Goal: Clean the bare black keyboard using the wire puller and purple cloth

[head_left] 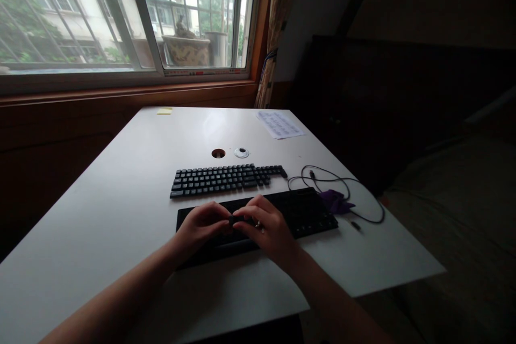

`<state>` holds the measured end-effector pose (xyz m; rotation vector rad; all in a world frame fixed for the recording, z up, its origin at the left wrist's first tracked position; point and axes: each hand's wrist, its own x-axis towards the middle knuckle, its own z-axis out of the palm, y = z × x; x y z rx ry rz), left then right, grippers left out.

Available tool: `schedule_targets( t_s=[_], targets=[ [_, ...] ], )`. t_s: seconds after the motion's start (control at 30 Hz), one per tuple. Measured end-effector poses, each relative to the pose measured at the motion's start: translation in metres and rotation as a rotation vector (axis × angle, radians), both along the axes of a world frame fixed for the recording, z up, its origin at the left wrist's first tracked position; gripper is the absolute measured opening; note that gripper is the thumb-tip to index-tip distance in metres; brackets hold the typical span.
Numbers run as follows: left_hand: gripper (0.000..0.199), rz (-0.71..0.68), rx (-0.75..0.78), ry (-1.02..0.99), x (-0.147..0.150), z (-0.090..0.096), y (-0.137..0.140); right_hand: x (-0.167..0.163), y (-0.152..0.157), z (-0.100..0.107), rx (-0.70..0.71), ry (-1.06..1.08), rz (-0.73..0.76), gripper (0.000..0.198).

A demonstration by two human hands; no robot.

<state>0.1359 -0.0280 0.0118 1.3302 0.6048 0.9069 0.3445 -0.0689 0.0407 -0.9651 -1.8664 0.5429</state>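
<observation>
My left hand (205,220) and my right hand (262,220) meet above a black keyboard base (298,204). Between their fingertips is a small black keycap (231,220), pinched from both sides. The right hand wears a ring. Much of the base's left and middle is hidden under the hands. Just behind it, loose black keycaps (213,180) lie laid out in rows like a keyboard, with a stepped gap at the right end.
On the right are a coiled black cable (381,215), a purple cloth (336,201) and a small dark piece (355,226). Farther back lie a cable hole (218,153), its round cover (242,153), a printed sheet (280,124) and a yellow note (164,110) on the white table (100,193).
</observation>
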Motion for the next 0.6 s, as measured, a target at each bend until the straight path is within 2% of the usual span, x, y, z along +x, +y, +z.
schedule_targets(
  t_s=[0.2, 0.33, 0.47, 0.6],
  targets=[
    [0.017, -0.019, 0.03, 0.03, 0.001, -0.001, 0.001, 0.006, 0.002, 0.003, -0.002, -0.101, 0.054, 0.02],
    [0.019, -0.017, 0.096, 0.15, 0.003, 0.001, 0.002, 0.014, 0.005, 0.007, 0.035, -0.186, 0.042, 0.018],
    [0.028, -0.023, 0.199, 0.26, 0.007, 0.002, 0.004, 0.048, 0.025, 0.008, 0.04, -0.318, -0.097, 0.016],
    [0.021, -0.066, 0.294, 0.344, 0.008, 0.001, 0.004, 0.099, 0.057, -0.004, -0.015, -0.526, -0.262, 0.012]
  ],
)
